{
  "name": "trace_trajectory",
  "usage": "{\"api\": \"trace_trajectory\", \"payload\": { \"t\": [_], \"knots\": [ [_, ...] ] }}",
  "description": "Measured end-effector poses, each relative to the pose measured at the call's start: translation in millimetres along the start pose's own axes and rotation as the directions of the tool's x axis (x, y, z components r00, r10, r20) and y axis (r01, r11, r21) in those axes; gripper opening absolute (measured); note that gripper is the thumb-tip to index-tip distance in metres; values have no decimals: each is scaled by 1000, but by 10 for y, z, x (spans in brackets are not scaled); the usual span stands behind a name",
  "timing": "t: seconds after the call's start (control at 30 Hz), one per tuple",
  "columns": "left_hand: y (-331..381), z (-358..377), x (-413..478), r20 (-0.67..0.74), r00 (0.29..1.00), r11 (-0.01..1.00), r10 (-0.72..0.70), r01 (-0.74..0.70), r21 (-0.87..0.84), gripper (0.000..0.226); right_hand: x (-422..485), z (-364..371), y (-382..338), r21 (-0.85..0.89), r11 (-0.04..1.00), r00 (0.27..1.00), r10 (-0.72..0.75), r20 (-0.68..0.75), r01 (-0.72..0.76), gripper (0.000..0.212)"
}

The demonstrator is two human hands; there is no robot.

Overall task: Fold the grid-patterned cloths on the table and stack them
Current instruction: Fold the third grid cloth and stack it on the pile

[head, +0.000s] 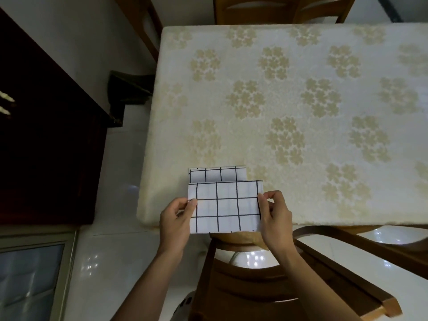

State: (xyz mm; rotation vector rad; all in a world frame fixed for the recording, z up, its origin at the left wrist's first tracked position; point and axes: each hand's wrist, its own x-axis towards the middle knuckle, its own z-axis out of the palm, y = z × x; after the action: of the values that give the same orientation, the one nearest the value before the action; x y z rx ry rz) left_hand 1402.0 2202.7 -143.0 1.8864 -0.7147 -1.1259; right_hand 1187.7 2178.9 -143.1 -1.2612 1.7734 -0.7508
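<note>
You hold a folded cloth (227,207) by its two short sides, one hand on each. Your left hand (178,218) pinches the left edge about midway along: the thumb lies on top, over the first black grid line, and the other fingers (183,214) are tucked under the fabric, mostly hidden. Your right hand (276,218) pinches the right edge the same way, with the thumb pressed on the top face near the upper right corner and the remaining fingers curled behind the edge. The cloth lies flat and level between the two grips, its grid squared to you. Its near edge reaches past the near edge of the table (289,100), over the back of a wooden chair (254,286); whether its underside touches the table cannot be told. Just beyond it, on the table near the near left corner, lies a second folded cloth (217,174), with only its far strip showing and the rest hidden behind the one you hold. The two lie roughly parallel, the held one reaching a little further right. The table has a pale flowered cover. A dark cabinet (46,135) stands to the left on a glossy white floor (111,262).
</note>
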Motion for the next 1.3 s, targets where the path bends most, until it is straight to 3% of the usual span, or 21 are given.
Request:
{"api": "trace_trajectory", "payload": {
  "t": [0.27, 0.53, 0.93, 1.13, 1.23, 1.3],
  "knots": [
    [-105, 159, 560, -45, 995, 979, -91, 98, 180, 14, 547, 298, 193, -154, 988, 999, 6, 36, -1, 17],
    [-133, 272, 854, -115, 990, 955, -85, 114, 275, 18, 924, 489, 230, -236, 971, 999, 38, 21, -31, 18],
    [-130, 351, 924, -130, 988, 954, -87, 120, 275, 15, 1071, 565, 258, -246, 963, 994, 110, -4, -107, 24],
    [-98, 287, 895, -141, 987, 972, -77, 106, 209, 15, 1068, 433, 166, -280, 949, 984, 168, 54, -147, 29],
    [-43, 218, 805, -164, 985, 969, -49, 87, 232, 18, 999, 252, 58, -331, 943, 994, 73, 76, -44, 31],
    [44, 172, 705, -136, 989, 958, 56, -14, 288, 21, 914, 125, -58, -404, 910, 993, -55, 103, 92, 33]
  ]
}}
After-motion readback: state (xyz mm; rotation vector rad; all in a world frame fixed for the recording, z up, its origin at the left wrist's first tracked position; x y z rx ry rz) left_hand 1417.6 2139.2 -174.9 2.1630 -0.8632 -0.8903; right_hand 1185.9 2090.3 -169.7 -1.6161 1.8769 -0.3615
